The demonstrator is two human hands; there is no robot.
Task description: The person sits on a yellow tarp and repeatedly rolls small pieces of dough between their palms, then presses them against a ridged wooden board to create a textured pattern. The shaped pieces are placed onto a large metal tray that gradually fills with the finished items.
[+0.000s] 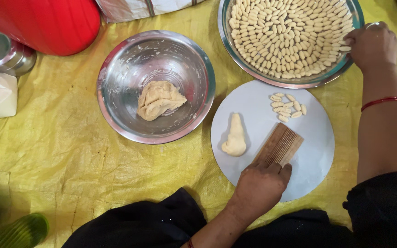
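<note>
The ridged wooden board [279, 146] is pinned flat by the left hand [260, 183]; the right hand [372, 45], fingers curled, rests on the round steel tray's rim [345, 64].

The left hand [259, 183] covers the ridged wooden board's [280, 146] near end; the red container [47, 23] and green bottle [14, 232] are cut off by picture edges.

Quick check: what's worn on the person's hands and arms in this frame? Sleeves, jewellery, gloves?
No gloves: both hands are bare. The right hand has a thin red bangle on the forearm and a black sleeve higher up. The left hand shows a bit of red band beside black cloth.
</note>
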